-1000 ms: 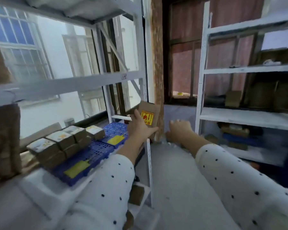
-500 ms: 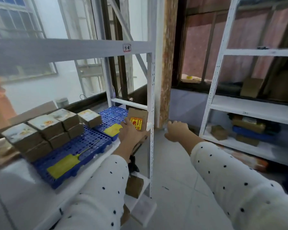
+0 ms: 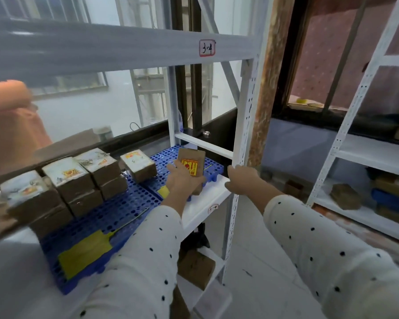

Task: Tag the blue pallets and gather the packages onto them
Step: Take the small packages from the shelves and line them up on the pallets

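Package (image 3: 191, 168) in left hand (image 3: 182, 183) stands at far pallet's (image 3: 164, 157) front edge.

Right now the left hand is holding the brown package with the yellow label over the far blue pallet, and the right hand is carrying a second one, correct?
Not quite. The head view shows the left hand holding the brown package over the far blue pallet, but the right hand carries nothing; it grips the white shelf post.

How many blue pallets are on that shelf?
2: the near pallet carrying stacked boxes, and the far pallet by the left hand. Others may be hidden.
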`<state>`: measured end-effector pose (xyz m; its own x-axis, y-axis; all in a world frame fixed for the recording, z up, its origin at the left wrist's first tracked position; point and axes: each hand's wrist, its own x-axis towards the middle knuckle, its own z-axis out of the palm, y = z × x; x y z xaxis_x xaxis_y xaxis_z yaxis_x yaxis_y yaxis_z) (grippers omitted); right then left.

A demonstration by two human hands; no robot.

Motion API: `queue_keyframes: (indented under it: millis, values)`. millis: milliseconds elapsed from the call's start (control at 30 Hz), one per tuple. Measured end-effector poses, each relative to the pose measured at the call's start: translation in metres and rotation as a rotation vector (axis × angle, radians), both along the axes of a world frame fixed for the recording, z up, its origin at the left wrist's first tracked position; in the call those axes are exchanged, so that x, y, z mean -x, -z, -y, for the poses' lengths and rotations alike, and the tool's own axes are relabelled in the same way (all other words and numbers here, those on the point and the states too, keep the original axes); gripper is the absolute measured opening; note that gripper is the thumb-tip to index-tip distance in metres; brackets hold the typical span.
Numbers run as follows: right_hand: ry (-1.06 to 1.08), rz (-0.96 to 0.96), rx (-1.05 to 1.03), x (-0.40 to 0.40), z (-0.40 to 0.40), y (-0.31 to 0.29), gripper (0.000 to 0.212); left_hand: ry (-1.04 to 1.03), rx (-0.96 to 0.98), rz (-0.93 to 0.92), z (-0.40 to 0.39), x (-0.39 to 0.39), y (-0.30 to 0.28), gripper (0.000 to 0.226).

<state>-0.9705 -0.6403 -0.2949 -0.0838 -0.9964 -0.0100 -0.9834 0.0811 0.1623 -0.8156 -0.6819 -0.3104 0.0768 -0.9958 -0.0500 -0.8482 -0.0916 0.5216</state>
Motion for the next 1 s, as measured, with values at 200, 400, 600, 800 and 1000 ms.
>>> queue_keyframes:
  millis: [200, 400, 600, 800, 1000]
  values:
    - [-0.118, -0.052, 0.003, 0.011, 0.073, 0.006, 0.043, -0.117, 0.010, 0.014, 0.052, 0.012, 0.005, 0.102]
    - [-0.266, 0.002, -0.025, 0.023, 0.141, 0.011, 0.032, -0.261, -0.011, 0.069, 0.093, 0.027, 0.015, 0.110]
    - [-0.398, -0.008, -0.029, 0.030, 0.195, 0.021, 0.032, -0.395, -0.035, 0.076, 0.126, 0.034, 0.023, 0.106]
    - [-0.503, -0.024, -0.088, 0.005, 0.236, 0.027, 0.038, -0.412, -0.062, 0.310, 0.155, 0.024, 0.027, 0.104]
    - [-0.489, -0.070, -0.100, -0.008, 0.280, 0.029, 0.035, -0.432, -0.066, 0.390, 0.193, 0.009, 0.032, 0.096]
